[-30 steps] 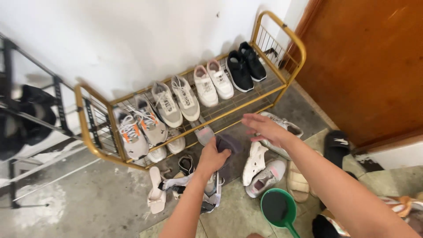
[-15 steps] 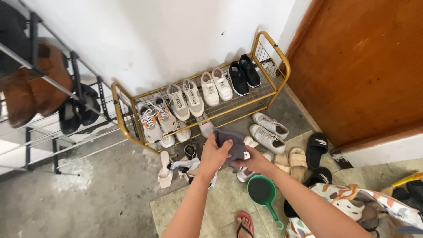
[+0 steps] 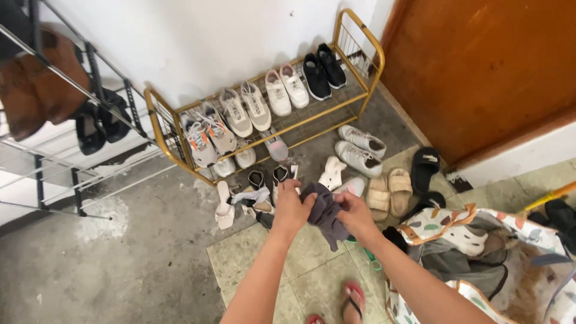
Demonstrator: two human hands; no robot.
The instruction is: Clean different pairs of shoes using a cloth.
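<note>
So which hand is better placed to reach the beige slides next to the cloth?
Probably the right hand. Both hands grip the grey cloth, but the beige slides lie just right of it, while the left hand sits on the far side.

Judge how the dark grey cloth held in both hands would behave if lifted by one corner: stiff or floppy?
Probably floppy: the grey cloth bunches and folds between the left hand and right hand, and a loose end hangs below them. It looks light, since pinched fingers carry it. It seems unlikely to slip, as the surface looks matte and soft.

Cloth (image 3: 326, 215) before shoe rack (image 3: 264, 117)
</note>
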